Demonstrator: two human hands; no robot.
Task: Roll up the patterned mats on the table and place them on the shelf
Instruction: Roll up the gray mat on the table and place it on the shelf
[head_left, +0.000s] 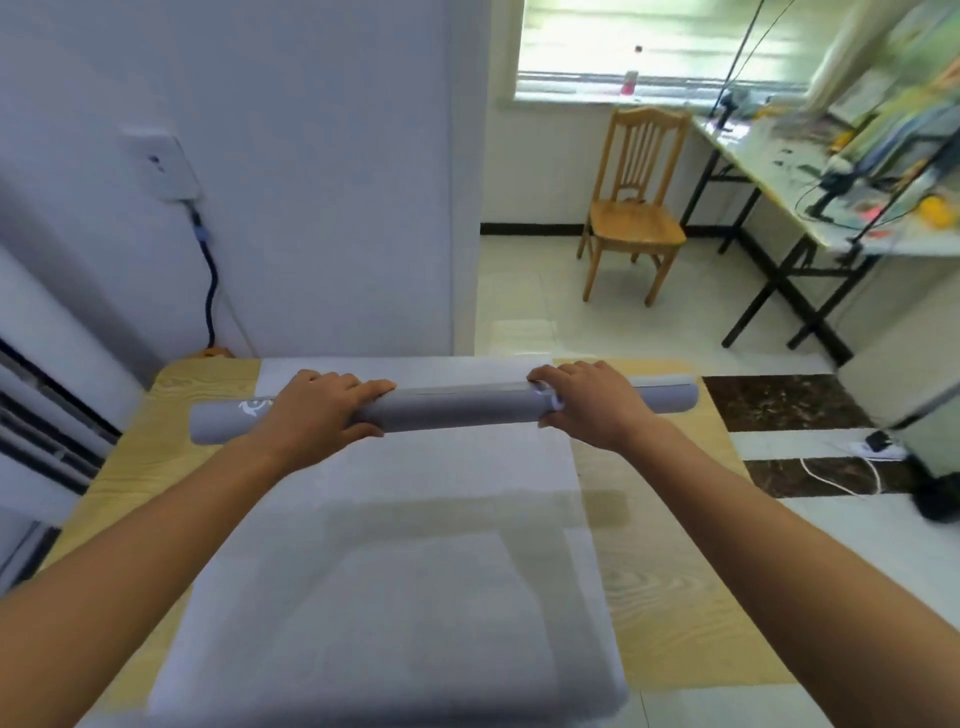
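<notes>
Lying across the far part of the wooden table (670, 613), a grey rolled mat (457, 408) is being gripped from both sides. The left hand (322, 410) is being wrapped over the roll left of its middle, fingers curled across the top and thumb tucked under the near side. The right hand (592, 402) is being pressed onto the roll right of its middle, fingers bent over the top; a bit of white pattern is being shown just at its fingertips. Both ends of the roll are being left free, sticking out past the hands, and a white printed mark is being shown on the left end. Beneath the roll, a pale flat mat (395, 582) is being left spread out toward the near edge of the table. Beyond the table, a wooden chair (631, 202) is being seen by the window, well apart from the roll.
</notes>
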